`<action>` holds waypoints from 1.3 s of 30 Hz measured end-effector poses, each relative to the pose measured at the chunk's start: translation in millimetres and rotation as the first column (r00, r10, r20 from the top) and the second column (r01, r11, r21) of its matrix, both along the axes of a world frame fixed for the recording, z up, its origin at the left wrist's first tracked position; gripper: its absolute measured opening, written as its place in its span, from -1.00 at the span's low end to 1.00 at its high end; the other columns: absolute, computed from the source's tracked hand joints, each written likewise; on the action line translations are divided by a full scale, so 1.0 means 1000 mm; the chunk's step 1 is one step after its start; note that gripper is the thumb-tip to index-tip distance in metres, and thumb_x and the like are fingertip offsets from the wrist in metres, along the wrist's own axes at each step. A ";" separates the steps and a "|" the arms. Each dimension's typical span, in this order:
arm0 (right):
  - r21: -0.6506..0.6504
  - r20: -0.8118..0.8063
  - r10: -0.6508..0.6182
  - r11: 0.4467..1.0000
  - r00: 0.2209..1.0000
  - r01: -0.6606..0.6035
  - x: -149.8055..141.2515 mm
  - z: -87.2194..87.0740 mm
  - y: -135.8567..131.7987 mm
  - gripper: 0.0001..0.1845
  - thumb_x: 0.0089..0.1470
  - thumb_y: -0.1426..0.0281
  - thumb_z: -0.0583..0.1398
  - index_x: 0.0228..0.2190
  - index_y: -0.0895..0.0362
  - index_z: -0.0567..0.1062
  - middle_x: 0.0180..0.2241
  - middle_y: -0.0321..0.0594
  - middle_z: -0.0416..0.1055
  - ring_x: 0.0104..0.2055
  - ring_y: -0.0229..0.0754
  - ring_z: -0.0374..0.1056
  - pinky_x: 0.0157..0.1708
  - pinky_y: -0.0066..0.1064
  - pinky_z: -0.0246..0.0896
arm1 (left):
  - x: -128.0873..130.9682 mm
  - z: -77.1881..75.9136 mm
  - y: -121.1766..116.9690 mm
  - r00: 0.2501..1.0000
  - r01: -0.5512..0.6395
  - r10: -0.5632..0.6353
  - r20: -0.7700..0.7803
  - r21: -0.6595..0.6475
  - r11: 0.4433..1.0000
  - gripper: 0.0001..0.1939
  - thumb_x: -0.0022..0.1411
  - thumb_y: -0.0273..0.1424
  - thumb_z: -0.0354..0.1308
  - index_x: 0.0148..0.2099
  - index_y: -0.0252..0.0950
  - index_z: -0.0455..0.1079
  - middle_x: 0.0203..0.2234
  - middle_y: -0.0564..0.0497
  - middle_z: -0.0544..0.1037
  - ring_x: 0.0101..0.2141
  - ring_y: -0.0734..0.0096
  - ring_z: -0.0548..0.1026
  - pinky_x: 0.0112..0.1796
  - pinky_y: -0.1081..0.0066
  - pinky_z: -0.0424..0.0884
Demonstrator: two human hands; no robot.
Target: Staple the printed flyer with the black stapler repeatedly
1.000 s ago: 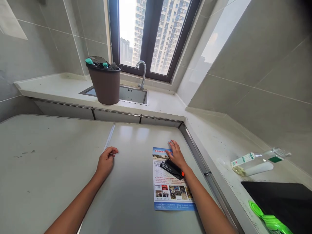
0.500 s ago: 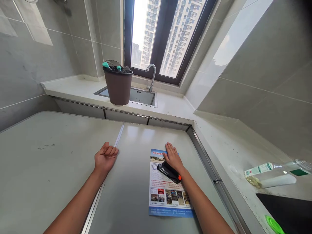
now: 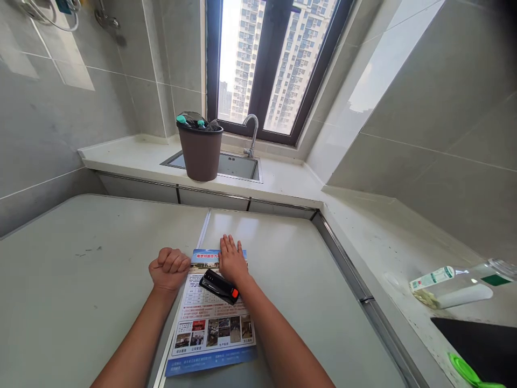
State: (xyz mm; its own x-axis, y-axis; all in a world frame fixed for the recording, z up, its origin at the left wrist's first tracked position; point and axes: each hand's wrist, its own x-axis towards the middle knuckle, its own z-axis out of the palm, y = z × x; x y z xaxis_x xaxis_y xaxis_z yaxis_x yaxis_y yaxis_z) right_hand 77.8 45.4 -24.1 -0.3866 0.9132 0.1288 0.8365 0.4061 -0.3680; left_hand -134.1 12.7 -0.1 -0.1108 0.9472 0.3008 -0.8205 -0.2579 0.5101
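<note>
A printed leaflet (image 3: 214,328) with a blue border and rows of photos lies on the pale table (image 3: 113,258), across the strip that joins its two halves. On the leaflet rests a black stapler (image 3: 218,286) with an orange-red end. My right hand (image 3: 233,260) lies flat on the leaflet's upper right part, fingers stretched out, just beside the stapler. At the leaflet's left edge my left hand (image 3: 169,269) is closed in a fist on the table. Whether the fist holds anything is hidden.
A brown bin (image 3: 201,153) with bottles and a black bag stands in front of the sink (image 3: 242,168) and faucet (image 3: 252,134). On the right counter a clear plastic bottle (image 3: 456,291) lies near a black panel (image 3: 476,345) and a green object (image 3: 470,372).
My right hand has slid left across the table, and the leaflet with the stapler on it has moved along, now beside my left fist. The view has shifted slightly.
</note>
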 end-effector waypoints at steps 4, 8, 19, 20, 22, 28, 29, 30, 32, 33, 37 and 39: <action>0.005 -0.016 0.008 1.000 1.000 -0.008 -0.002 0.003 -0.002 -0.34 0.38 0.32 -0.09 0.43 0.17 0.00 0.48 -0.12 -0.18 0.53 0.05 -0.33 0.43 0.19 -0.37 | 0.002 -0.002 0.002 0.998 0.058 -0.059 0.012 0.017 0.998 -0.51 0.06 -0.46 0.14 -0.59 -0.30 -0.19 -0.81 0.23 -0.44 -0.73 0.59 -0.46 -0.70 0.47 -0.09; 0.089 -0.169 -0.041 0.994 0.985 0.057 0.003 0.014 -0.006 -0.37 0.39 0.28 -0.08 0.41 0.13 0.06 0.46 -0.09 -0.06 0.50 0.05 -0.19 0.39 0.11 -0.21 | 0.003 -0.005 0.003 0.998 0.056 -0.056 -0.008 -0.009 0.998 -0.50 0.04 -0.45 0.14 -0.59 -0.30 -0.22 -0.80 0.23 -0.47 -0.73 0.59 -0.48 -0.70 0.47 -0.09; 0.137 -0.156 -0.414 0.890 0.897 0.435 0.173 0.019 -0.019 -0.60 0.24 0.31 0.06 -0.62 0.07 0.36 -0.56 -0.22 0.38 -0.49 -0.18 0.22 -0.44 -0.37 -0.07 | 0.008 0.009 0.002 0.991 0.009 -0.008 0.132 -0.006 1.000 -0.64 -0.01 -0.59 0.07 -0.56 -0.28 -0.12 -0.78 0.21 -0.34 -0.70 0.54 -0.41 -0.67 0.44 -0.10; 0.139 -0.140 -0.425 0.886 0.894 0.443 0.197 0.018 -0.023 -0.61 0.23 0.31 0.07 -0.63 0.07 0.35 -0.57 -0.22 0.38 -0.50 -0.19 0.20 -0.45 -0.37 -0.11 | 0.008 0.010 0.002 0.992 -0.004 0.005 0.129 -0.010 1.000 -0.63 0.00 -0.59 0.07 -0.55 -0.28 -0.13 -0.77 0.21 -0.35 -0.69 0.53 -0.40 -0.66 0.44 -0.10; 0.141 -0.108 -0.454 0.873 0.884 0.466 0.241 0.017 -0.032 -0.64 0.19 0.31 0.09 -0.63 0.08 0.35 -0.56 -0.21 0.39 -0.51 -0.20 0.18 -0.46 -0.36 -0.18 | 0.009 0.012 0.002 0.993 -0.033 0.038 0.113 -0.040 0.999 -0.62 0.01 -0.58 0.07 -0.55 -0.28 -0.14 -0.76 0.20 -0.35 -0.68 0.53 -0.39 -0.66 0.44 -0.10; 0.222 0.051 -0.528 0.834 0.848 0.505 0.308 0.003 -0.049 -0.66 0.24 0.30 0.03 -0.55 0.08 0.37 -0.48 -0.23 0.39 -0.44 -0.20 0.20 -0.46 -0.39 -0.19 | 0.013 0.016 0.000 0.992 -0.117 0.124 0.026 -0.175 0.978 -0.63 0.02 -0.56 0.05 -0.52 -0.27 -0.17 -0.73 0.18 -0.33 -0.64 0.48 -0.36 -0.62 0.43 -0.07; 0.234 0.058 -0.527 0.833 0.848 0.502 0.309 0.000 -0.049 -0.67 0.24 0.31 0.02 -0.54 0.09 0.37 -0.47 -0.23 0.39 -0.43 -0.20 0.20 -0.45 -0.39 -0.18 | 0.013 0.016 0.000 0.992 -0.115 0.122 0.028 -0.176 0.978 -0.63 0.01 -0.57 0.04 -0.52 -0.27 -0.17 -0.73 0.18 -0.33 -0.64 0.48 -0.35 -0.61 0.43 -0.06; 0.244 0.063 -0.529 0.831 0.846 0.501 0.308 -0.002 -0.049 -0.67 0.24 0.32 0.02 -0.54 0.09 0.36 -0.47 -0.22 0.38 -0.42 -0.20 0.20 -0.45 -0.39 -0.19 | 0.014 0.016 -0.001 0.993 -0.109 0.117 0.035 -0.171 0.979 -0.64 0.00 -0.59 0.04 -0.52 -0.27 -0.17 -0.73 0.19 -0.32 -0.64 0.48 -0.34 -0.61 0.43 -0.06; 0.255 0.063 -0.533 0.826 0.844 0.503 0.306 -0.004 -0.048 -0.68 0.23 0.34 0.03 -0.55 0.10 0.36 -0.47 -0.22 0.36 -0.41 -0.20 0.18 -0.44 -0.38 -0.19 | 0.014 0.016 -0.001 0.993 -0.089 0.100 0.065 -0.151 0.984 -0.65 -0.02 -0.61 0.03 -0.52 -0.27 -0.15 -0.72 0.19 -0.32 -0.65 0.48 -0.33 -0.61 0.44 -0.04; 0.257 0.060 -0.535 0.824 0.843 0.505 0.305 -0.005 -0.048 -0.68 0.23 0.34 0.03 -0.55 0.10 0.36 -0.47 -0.23 0.36 -0.41 -0.21 0.18 -0.44 -0.38 -0.19 | 0.014 0.016 -0.001 0.992 -0.077 0.089 0.085 -0.142 0.987 -0.65 -0.03 -0.63 0.03 -0.52 -0.27 -0.15 -0.72 0.19 -0.32 -0.65 0.49 -0.32 -0.61 0.44 -0.04; 0.246 0.061 -0.539 0.824 0.840 0.511 0.302 -0.003 -0.049 -0.68 0.24 0.34 0.04 -0.54 0.10 0.36 -0.46 -0.24 0.36 -0.41 -0.22 0.17 -0.43 -0.39 -0.17 | 0.013 0.015 0.000 0.981 -0.013 0.042 0.188 -0.157 0.988 -0.66 -0.09 -0.65 0.03 -0.53 -0.25 -0.11 -0.71 0.20 -0.32 -0.65 0.50 -0.32 -0.61 0.45 -0.01; 0.232 0.070 -0.546 0.823 0.835 0.519 0.303 -0.001 -0.050 -0.68 0.25 0.35 0.04 -0.53 0.10 0.37 -0.46 -0.25 0.35 -0.41 -0.22 0.18 -0.43 -0.39 -0.17 | 0.012 0.014 0.001 0.971 0.021 0.020 0.240 -0.169 0.985 -0.66 -0.14 -0.66 0.03 -0.53 -0.25 -0.11 -0.71 0.21 -0.31 -0.65 0.50 -0.31 -0.60 0.44 -0.01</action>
State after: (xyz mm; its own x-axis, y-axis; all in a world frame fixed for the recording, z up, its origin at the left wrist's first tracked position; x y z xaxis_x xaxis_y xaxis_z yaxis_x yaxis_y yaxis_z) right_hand 380.7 -4.4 -25.5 0.1270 0.9422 0.3099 0.9769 -0.0646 -0.2039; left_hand -122.3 13.3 14.1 -0.1593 0.9821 0.1009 -0.9242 -0.1843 0.3346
